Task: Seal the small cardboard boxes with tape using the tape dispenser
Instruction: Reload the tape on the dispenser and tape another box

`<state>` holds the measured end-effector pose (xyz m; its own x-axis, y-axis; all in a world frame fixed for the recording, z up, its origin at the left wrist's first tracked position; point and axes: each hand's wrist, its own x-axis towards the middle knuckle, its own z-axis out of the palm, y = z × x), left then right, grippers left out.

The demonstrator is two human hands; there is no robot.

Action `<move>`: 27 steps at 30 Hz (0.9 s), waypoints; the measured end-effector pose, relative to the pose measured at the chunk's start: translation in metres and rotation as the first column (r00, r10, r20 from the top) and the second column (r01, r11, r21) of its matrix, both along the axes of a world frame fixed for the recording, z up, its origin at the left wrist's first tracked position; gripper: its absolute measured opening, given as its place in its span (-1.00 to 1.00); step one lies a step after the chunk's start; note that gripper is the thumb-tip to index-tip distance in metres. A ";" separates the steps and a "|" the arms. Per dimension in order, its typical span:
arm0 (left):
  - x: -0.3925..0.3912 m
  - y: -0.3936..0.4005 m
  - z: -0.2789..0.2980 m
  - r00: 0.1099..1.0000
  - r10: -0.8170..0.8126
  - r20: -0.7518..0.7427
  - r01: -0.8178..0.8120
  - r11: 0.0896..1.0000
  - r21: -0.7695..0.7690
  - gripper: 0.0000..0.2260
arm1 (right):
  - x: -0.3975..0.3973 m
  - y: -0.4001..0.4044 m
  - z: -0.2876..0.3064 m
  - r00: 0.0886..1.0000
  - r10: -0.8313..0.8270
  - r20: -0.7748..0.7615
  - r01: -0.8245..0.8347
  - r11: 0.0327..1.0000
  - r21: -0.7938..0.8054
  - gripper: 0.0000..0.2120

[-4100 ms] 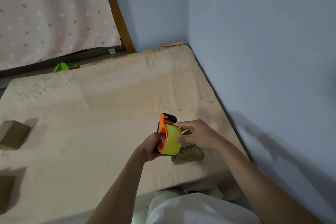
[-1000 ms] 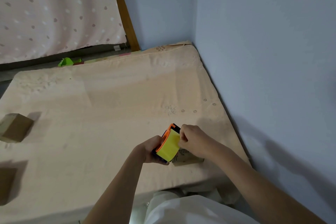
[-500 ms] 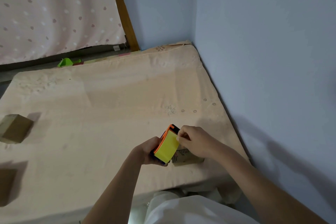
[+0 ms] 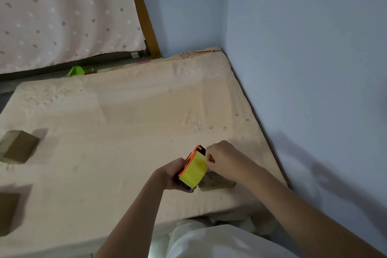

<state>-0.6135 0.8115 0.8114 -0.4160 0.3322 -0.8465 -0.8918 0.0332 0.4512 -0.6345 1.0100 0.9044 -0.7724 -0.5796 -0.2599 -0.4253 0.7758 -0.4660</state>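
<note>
Hands working a tape dispenser over a mattress.

A cardboard box [image 4: 17, 146] is sitting at the mattress's [image 4: 129, 132] left edge. The left hand [image 4: 172, 174] is gripping the orange tape dispenser [image 4: 193, 168] with its yellow roll, held above the mattress. The right hand [image 4: 222, 158] is pinching at the roll's upper edge with curled fingers. Just below, a small cardboard box [image 4: 215, 182] is lying near the mattress's front edge.

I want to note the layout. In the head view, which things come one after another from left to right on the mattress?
cardboard box at the left edge → left hand → tape dispenser → right hand. The box under the hands overlaps them, so I leave it out.
</note>
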 end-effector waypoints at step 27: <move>-0.005 -0.008 0.012 0.989 -0.145 0.015 0.145 0.989 0.000 -0.68 | -0.005 0.004 0.002 0.954 -0.119 0.275 0.187 0.954 -0.235 -0.92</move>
